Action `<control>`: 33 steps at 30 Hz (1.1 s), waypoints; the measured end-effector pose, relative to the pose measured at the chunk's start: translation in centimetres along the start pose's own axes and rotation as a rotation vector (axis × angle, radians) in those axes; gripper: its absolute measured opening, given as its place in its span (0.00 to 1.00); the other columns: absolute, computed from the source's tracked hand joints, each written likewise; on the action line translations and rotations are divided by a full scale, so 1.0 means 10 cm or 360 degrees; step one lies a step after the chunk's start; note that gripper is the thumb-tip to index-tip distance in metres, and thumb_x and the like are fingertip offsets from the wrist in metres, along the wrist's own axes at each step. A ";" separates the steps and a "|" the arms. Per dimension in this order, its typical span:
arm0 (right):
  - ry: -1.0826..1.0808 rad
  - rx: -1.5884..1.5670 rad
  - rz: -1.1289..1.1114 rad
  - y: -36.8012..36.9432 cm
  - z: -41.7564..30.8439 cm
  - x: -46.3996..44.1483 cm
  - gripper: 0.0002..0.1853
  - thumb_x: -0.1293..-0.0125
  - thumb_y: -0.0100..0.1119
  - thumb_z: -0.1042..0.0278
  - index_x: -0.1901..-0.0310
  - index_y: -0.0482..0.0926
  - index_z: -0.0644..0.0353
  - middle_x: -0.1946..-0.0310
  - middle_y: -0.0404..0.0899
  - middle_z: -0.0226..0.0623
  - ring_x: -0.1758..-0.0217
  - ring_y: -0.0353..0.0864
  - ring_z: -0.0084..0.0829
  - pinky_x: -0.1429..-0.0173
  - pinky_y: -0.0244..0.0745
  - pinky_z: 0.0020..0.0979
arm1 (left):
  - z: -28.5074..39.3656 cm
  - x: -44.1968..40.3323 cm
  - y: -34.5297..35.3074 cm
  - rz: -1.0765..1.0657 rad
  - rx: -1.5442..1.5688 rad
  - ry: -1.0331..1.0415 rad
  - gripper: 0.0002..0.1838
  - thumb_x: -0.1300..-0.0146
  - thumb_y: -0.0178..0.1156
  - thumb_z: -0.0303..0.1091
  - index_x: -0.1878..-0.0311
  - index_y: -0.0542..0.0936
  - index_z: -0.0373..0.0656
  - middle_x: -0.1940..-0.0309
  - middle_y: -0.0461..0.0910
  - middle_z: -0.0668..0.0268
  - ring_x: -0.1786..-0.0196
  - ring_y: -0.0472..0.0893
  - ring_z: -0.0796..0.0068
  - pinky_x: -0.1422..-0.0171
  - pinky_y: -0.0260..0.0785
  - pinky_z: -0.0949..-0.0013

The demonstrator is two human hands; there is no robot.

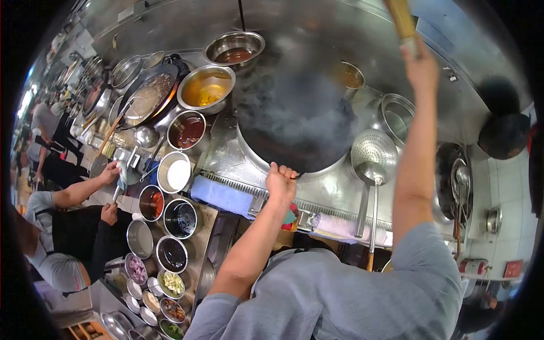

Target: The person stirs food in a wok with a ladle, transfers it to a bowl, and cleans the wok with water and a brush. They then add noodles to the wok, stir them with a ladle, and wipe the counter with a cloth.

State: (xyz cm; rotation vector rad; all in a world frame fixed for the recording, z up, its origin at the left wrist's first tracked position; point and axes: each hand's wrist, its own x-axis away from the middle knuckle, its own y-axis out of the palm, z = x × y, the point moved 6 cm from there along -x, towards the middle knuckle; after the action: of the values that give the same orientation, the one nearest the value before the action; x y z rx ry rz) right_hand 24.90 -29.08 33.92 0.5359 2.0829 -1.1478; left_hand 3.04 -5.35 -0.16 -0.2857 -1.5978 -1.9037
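Observation:
Steam rises from a large dark wok (294,136) on the steel stove. My left hand (281,182) is closed at the wok's near rim, on its small handle. Raised high at the upper right, my right hand (420,65) grips the pale lower end of a yellowish-brown brush-like tool (400,20). The wok's contents are hidden by steam. To the right of the wok lie a perforated strainer (374,152) and a ladle (371,171), their handles over the stove's front edge.
Bowls of yellow liquid (206,88) and red sauce (187,130) stand left of the wok. Seasoning pots (171,253) line the left counter. A co-worker (68,226) stands at the left by another wok (148,93). A folded blue cloth (221,196) lies along the front edge.

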 end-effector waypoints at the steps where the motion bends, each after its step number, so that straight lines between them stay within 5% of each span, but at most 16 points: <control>1: -0.0019 0.0150 0.0019 0.39 0.00 0.15 0.27 0.46 0.56 0.52 0.45 0.69 0.49 0.56 0.75 0.46 0.53 0.75 0.45 0.50 0.69 0.39 | -0.02 0.01 0.02 -0.0038 0.0011 0.0006 0.16 0.31 0.35 0.39 0.78 0.55 0.48 0.87 0.49 0.74 0.83 0.48 0.79 0.74 0.50 0.71; 5: 0.0143 0.0304 -0.1101 2.46 0.13 1.79 0.18 0.50 0.56 0.58 0.58 0.75 0.58 0.62 0.77 0.48 0.58 0.77 0.44 0.54 0.71 0.41 | -0.09 -0.03 0.00 0.0011 0.0006 -0.0043 0.16 0.31 0.35 0.39 0.78 0.55 0.48 0.87 0.48 0.73 0.83 0.48 0.79 0.75 0.50 0.70; 9: -0.0047 -0.0475 -0.1733 1.90 -0.99 2.91 0.27 0.49 0.57 0.57 0.44 0.69 0.47 0.62 0.76 0.51 0.57 0.75 0.49 0.51 0.69 0.41 | -0.13 -0.08 -0.04 0.0026 0.0009 -0.0043 0.16 0.31 0.34 0.40 0.77 0.55 0.48 0.87 0.49 0.73 0.83 0.49 0.78 0.74 0.52 0.69; 11: -0.0268 -0.0528 -0.2072 1.73 -0.62 2.73 0.27 0.50 0.59 0.55 0.44 0.69 0.41 0.61 0.78 0.44 0.59 0.77 0.42 0.53 0.71 0.35 | -0.15 -0.10 -0.05 0.0065 -0.0006 -0.0114 0.14 0.31 0.35 0.40 0.74 0.57 0.49 0.86 0.52 0.73 0.82 0.53 0.78 0.71 0.53 0.68; 13: -0.0365 -0.0157 -0.2051 1.77 0.08 2.18 0.23 0.51 0.61 0.55 0.52 0.76 0.50 0.61 0.79 0.43 0.58 0.78 0.40 0.53 0.71 0.34 | -0.18 0.00 -0.05 0.0103 -0.0030 -0.0160 0.13 0.31 0.36 0.41 0.73 0.58 0.49 0.86 0.54 0.73 0.81 0.55 0.78 0.70 0.54 0.67; 15: -0.0037 0.0645 -0.1337 1.72 0.74 1.44 0.18 0.50 0.57 0.53 0.59 0.76 0.52 0.65 0.79 0.44 0.61 0.77 0.47 0.58 0.72 0.41 | -0.18 0.03 -0.10 0.0206 -0.0381 -0.0325 0.12 0.32 0.37 0.43 0.70 0.59 0.50 0.84 0.58 0.73 0.79 0.60 0.78 0.68 0.54 0.66; 16: -0.0048 0.0647 -0.1340 1.79 0.66 1.42 0.18 0.50 0.57 0.53 0.59 0.76 0.52 0.65 0.79 0.44 0.61 0.77 0.47 0.58 0.72 0.41 | -0.17 0.04 -0.07 0.0209 -0.0371 -0.0322 0.12 0.32 0.37 0.43 0.70 0.59 0.50 0.84 0.58 0.73 0.79 0.60 0.78 0.68 0.54 0.66; 18: 0.0500 0.0202 -0.0709 1.78 0.46 1.39 0.15 0.48 0.54 0.56 0.63 0.78 0.57 0.65 0.79 0.44 0.61 0.79 0.42 0.58 0.72 0.41 | -0.19 0.10 -0.03 0.0197 -0.0315 -0.0381 0.12 0.32 0.36 0.45 0.71 0.58 0.51 0.82 0.59 0.72 0.75 0.61 0.77 0.64 0.54 0.65; 22: -0.0104 0.0142 -0.1656 2.34 -0.68 2.72 0.17 0.49 0.57 0.54 0.59 0.78 0.52 0.62 0.78 0.45 0.58 0.77 0.44 0.53 0.70 0.40 | -0.23 0.03 -0.05 0.0234 -0.0385 -0.0335 0.15 0.32 0.35 0.45 0.73 0.59 0.50 0.82 0.59 0.72 0.76 0.61 0.77 0.65 0.53 0.66; 25: -0.0262 -0.0629 -0.2023 1.60 -0.76 2.63 0.22 0.50 0.59 0.51 0.54 0.76 0.52 0.62 0.78 0.45 0.57 0.77 0.41 0.51 0.70 0.37 | -0.18 0.02 -0.07 0.0138 -0.0400 -0.0382 0.15 0.32 0.37 0.45 0.74 0.60 0.49 0.80 0.62 0.71 0.75 0.65 0.75 0.62 0.57 0.65; 26: -0.0412 -0.0305 -0.2207 1.54 -0.36 2.49 0.27 0.50 0.60 0.50 0.49 0.73 0.52 0.62 0.78 0.44 0.57 0.77 0.39 0.50 0.69 0.34 | -0.17 0.05 -0.09 0.0086 -0.0405 -0.0431 0.15 0.33 0.38 0.45 0.73 0.61 0.49 0.80 0.63 0.70 0.73 0.66 0.75 0.61 0.59 0.64; 27: -0.0610 -0.0048 -0.2032 1.61 0.24 2.22 0.26 0.51 0.61 0.51 0.51 0.74 0.53 0.62 0.78 0.43 0.57 0.77 0.40 0.50 0.69 0.35 | -0.14 0.04 -0.13 0.0070 -0.0480 -0.0488 0.14 0.34 0.41 0.45 0.72 0.62 0.48 0.78 0.66 0.70 0.71 0.69 0.74 0.60 0.61 0.64; 28: -0.0263 0.0491 -0.1756 1.57 0.91 1.83 0.19 0.49 0.57 0.55 0.55 0.76 0.52 0.59 0.77 0.45 0.57 0.77 0.44 0.52 0.70 0.39 | -0.08 0.08 -0.16 0.0056 -0.0481 -0.0502 0.14 0.34 0.41 0.45 0.72 0.62 0.48 0.78 0.66 0.70 0.71 0.69 0.74 0.60 0.61 0.64; 29: 0.0181 0.0828 -0.1352 0.94 0.69 1.42 0.18 0.47 0.53 0.54 0.58 0.76 0.56 0.59 0.76 0.47 0.56 0.76 0.46 0.53 0.70 0.42 | -0.01 0.14 -0.22 0.0048 -0.0720 -0.0562 0.13 0.34 0.42 0.45 0.70 0.64 0.48 0.77 0.67 0.70 0.70 0.69 0.74 0.62 0.61 0.64; 31: 0.0379 0.0763 -0.0616 0.38 1.06 0.91 0.22 0.43 0.48 0.52 0.53 0.73 0.58 0.57 0.75 0.50 0.54 0.75 0.49 0.52 0.69 0.43 | 0.19 0.23 -0.39 -0.0042 -0.1076 -0.0590 0.12 0.36 0.45 0.45 0.68 0.67 0.48 0.77 0.70 0.70 0.71 0.70 0.75 0.65 0.63 0.69; 33: 0.0782 -0.0360 -0.0167 -0.31 1.00 1.12 0.26 0.41 0.52 0.54 0.42 0.65 0.52 0.52 0.72 0.45 0.58 0.77 0.37 0.57 0.73 0.36 | 0.37 0.52 -0.60 -0.0615 -0.1109 -0.0825 0.14 0.36 0.45 0.46 0.70 0.69 0.46 0.78 0.72 0.70 0.73 0.72 0.77 0.67 0.65 0.73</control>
State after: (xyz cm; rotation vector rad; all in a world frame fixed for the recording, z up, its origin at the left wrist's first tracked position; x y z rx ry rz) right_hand 19.10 -38.95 23.73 0.6532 2.6490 -0.8785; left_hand -5.32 -3.19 -1.28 -0.8698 -1.2768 -2.8326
